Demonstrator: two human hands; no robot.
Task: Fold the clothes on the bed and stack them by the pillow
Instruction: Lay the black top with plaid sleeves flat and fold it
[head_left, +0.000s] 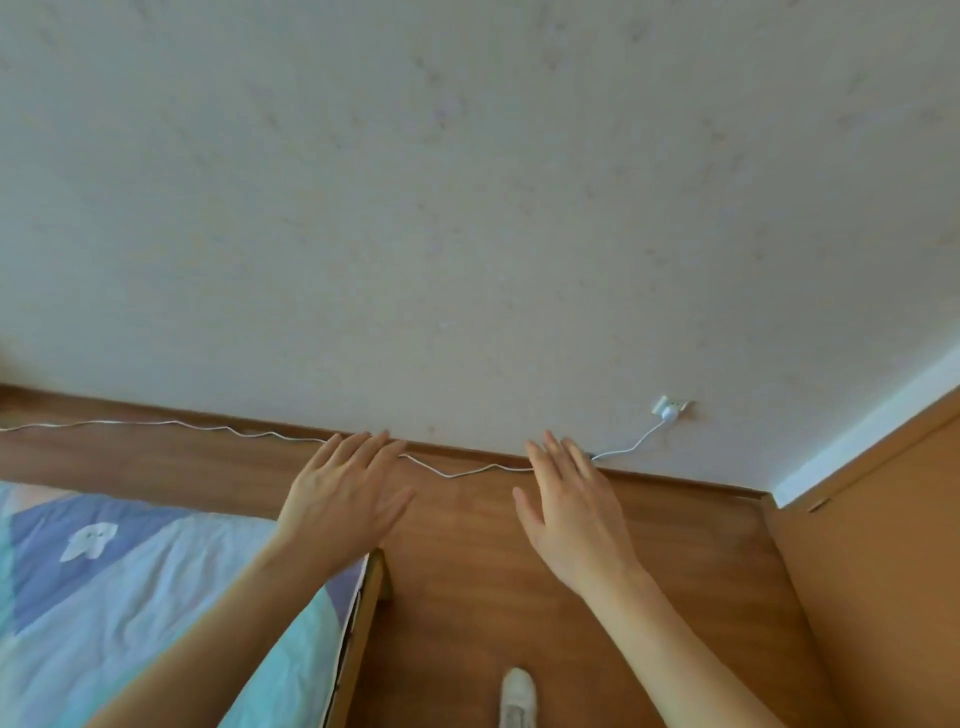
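The left hand (345, 493) is held out flat, palm down, with straight spread fingers, and nothing is gripped in it. The right hand (569, 506) is held likewise, fingers straight and slightly apart, empty. Both are raised in the air just past the corner of the bed (156, 587), over the wooden floor (467, 597) rather than over the bedding; the left forearm crosses the corner of the bed, while the right one is kept well clear of it.

Beyond the fingertips, farther from the bed, a thin white cable (447, 474) is seen running along the foot of the wall (467, 208) to a charger (670, 413) plugged into a socket. Below the right arm, beside the bed frame, a white shoe (517, 699) is seen on the floor.

Of the bed only a corner is shown, covered by a blue and turquoise patterned sheet. No clothes and no pillow are in view, so their place cannot be told; they are presumably farther along the bed.

The clothes can be expected to be light, soft and limp, neither fragile nor slippery. They would best be taken by both hands at shoulders or waistband, spread flat on the sheet and smoothed before each fold.
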